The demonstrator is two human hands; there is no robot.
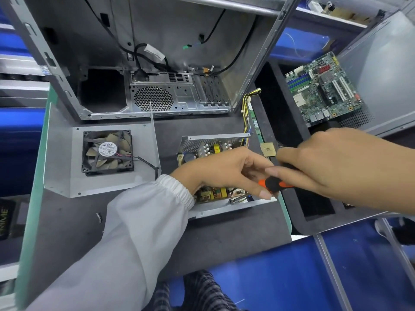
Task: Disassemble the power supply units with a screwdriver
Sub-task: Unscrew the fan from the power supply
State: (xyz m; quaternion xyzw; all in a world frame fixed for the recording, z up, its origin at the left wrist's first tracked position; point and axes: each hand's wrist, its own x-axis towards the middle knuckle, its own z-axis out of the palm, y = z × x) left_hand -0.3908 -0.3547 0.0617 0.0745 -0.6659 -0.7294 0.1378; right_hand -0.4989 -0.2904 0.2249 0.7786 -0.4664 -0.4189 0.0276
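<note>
Left hand (221, 173) steadies screwdriver (272, 184), gripped by right hand (332, 167); keep tip square over open power supply (215, 149).

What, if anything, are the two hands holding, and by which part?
Both hands hold the screwdriver by its orange and black handle: the right hand wraps it from above, and the left hand pinches it with the fingertips. The shaft is hidden.

Both hands meet over the middle — left hand (226, 173) fingers curled, right hand (332, 167) fingers curled too.
</note>
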